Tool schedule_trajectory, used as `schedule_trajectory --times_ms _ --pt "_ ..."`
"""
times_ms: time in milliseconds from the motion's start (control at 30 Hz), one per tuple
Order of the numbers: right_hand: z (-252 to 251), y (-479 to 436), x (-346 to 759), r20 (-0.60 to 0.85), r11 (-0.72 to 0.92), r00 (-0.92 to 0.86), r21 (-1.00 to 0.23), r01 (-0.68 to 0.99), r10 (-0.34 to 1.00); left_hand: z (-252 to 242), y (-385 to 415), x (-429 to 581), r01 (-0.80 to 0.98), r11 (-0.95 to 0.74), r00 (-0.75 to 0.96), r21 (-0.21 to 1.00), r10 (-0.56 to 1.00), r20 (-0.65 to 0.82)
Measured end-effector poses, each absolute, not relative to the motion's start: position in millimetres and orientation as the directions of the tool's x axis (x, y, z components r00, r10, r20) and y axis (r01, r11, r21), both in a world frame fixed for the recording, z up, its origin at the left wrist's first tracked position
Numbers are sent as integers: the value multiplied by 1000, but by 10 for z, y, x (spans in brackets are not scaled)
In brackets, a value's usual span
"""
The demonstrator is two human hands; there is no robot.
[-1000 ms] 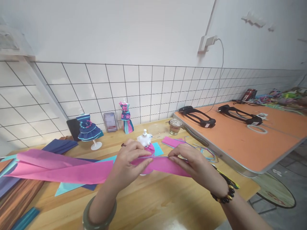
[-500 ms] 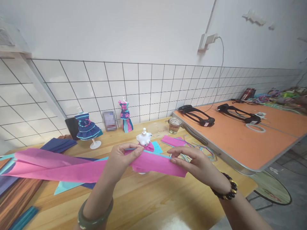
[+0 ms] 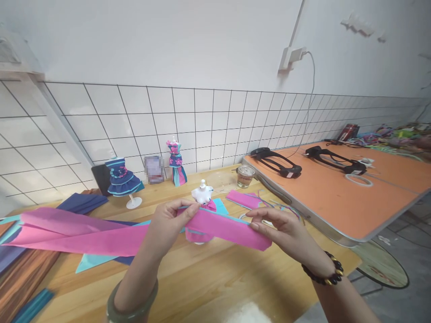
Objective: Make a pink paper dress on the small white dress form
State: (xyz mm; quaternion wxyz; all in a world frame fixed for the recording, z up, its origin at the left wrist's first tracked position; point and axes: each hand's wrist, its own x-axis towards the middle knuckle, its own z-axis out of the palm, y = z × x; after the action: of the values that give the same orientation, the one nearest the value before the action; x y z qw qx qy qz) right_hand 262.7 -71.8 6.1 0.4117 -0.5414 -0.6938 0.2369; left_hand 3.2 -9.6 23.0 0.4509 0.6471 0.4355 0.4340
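A pink strip (image 3: 225,229) with a light-blue upper edge is stretched between my hands above the wooden table. My left hand (image 3: 171,224) pinches its upper edge between thumb and fingers. Near the strip's right end, my right hand (image 3: 278,226) grips the same edge. Just behind the strip stands a small white mannequin (image 3: 202,194) with pink material around its lower part; the strip partly hides it. Light-blue material (image 3: 220,207) lies beside the mannequin, and a pink piece (image 3: 243,198) lies farther right.
Two dressed mannequins, one in a blue dress (image 3: 123,178) and one in a multicoloured dress (image 3: 176,162), stand at the back. Long pink material (image 3: 84,233) covers the left side. A lidded cup (image 3: 245,176) is near the orange table (image 3: 340,197), which holds black headsets (image 3: 279,163).
My right hand has moved slightly right along with the strip's right end, and more of the strip shows between my hands. My left hand has barely moved.
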Motion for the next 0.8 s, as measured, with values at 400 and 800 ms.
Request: schedule_trajectory --times_ms 400,800 --pt "-27 -625 2692 351 269 145 -875 403 925 216 -84 8 200 -148 118 969 985 126" --pt "51 -415 2558 415 326 321 -898 296 852 185 -58 -66 295 -150 61 944 989 138"
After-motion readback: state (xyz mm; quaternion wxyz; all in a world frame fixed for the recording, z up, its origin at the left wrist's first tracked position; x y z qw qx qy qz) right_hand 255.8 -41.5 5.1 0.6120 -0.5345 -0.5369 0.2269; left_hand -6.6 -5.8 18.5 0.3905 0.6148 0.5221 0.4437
